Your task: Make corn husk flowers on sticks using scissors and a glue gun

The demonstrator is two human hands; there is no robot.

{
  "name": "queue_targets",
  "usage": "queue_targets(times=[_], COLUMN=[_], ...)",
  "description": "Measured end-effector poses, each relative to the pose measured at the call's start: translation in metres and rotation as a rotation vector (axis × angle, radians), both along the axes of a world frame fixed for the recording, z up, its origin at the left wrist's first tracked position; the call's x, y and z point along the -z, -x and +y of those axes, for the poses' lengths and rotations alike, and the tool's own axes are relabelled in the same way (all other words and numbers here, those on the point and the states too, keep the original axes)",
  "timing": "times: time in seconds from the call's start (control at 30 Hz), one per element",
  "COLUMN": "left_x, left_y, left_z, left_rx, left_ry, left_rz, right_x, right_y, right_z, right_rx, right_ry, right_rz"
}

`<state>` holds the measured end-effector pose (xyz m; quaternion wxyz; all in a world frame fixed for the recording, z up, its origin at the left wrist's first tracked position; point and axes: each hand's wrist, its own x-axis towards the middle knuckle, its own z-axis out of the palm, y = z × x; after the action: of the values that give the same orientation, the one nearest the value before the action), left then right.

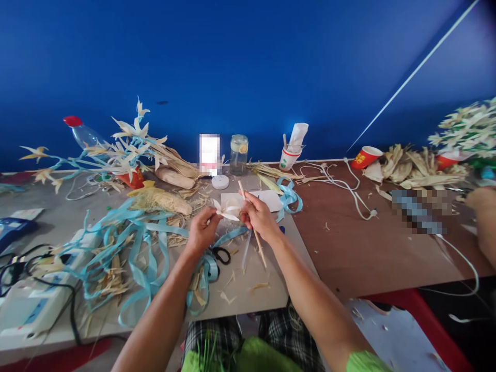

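My left hand (204, 227) is closed in a pinch at the left side of a pale flower (228, 209) with pointed petals, which look like corn husk. Just to its right, my right hand (260, 217) grips a thin wooden stick (260, 249) that slants down toward the table. Whether the right fingers also touch a petal I cannot make out. Light blue ribbon (232, 236) runs beneath the hands, and black-handled scissors (221, 255) lie below the left one. A white sheet (271, 200) lies behind the right hand.
Tangled blue ribbon (149, 268), husk scraps and a white power strip (42, 305) cover the left. Husk flowers on blue stems (132, 137) stand behind them. A glass jar (238, 157), a white cup (289, 159) and cables line the wall. Another person's hand (482, 206) is far right.
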<state>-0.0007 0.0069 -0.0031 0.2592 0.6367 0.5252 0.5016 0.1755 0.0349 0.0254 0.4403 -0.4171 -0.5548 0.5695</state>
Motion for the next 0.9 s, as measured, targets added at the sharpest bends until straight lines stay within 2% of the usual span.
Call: queue_targets(times=[0.07,0.17,0.3,0.43,0.6,0.7,0.9], left_x=[-0.002,-0.005,-0.008,-0.009,-0.010,-0.010,-0.005], left_y=[-0.001,-0.002,-0.003,-0.003,-0.003,-0.003,-0.002], left_z=[-0.001,-0.003,-0.003,-0.003,-0.004,-0.005,-0.004], left_rx=[0.049,0.096,0.072,0.056,0.109,0.120,0.132], left_ry=[-0.001,-0.019,-0.075,-0.121,-0.146,-0.153,-0.206], left_rz=[0.023,0.090,0.192,0.223,0.261,0.294,0.343], right_x=[0.003,0.003,-0.005,-0.011,-0.012,-0.011,-0.011], right_y=[-0.003,-0.006,-0.006,-0.007,-0.011,-0.012,-0.011], right_z=[0.002,0.004,0.000,-0.005,-0.004,-0.003,-0.004], right_rx=[0.007,-0.082,-0.153,-0.141,-0.160,-0.179,-0.098], right_ry=[-0.059,-0.140,-0.167,-0.197,-0.207,-0.226,-0.262], right_rz=[-0.100,-0.242,-0.276,-0.372,-0.465,-0.466,-0.465])
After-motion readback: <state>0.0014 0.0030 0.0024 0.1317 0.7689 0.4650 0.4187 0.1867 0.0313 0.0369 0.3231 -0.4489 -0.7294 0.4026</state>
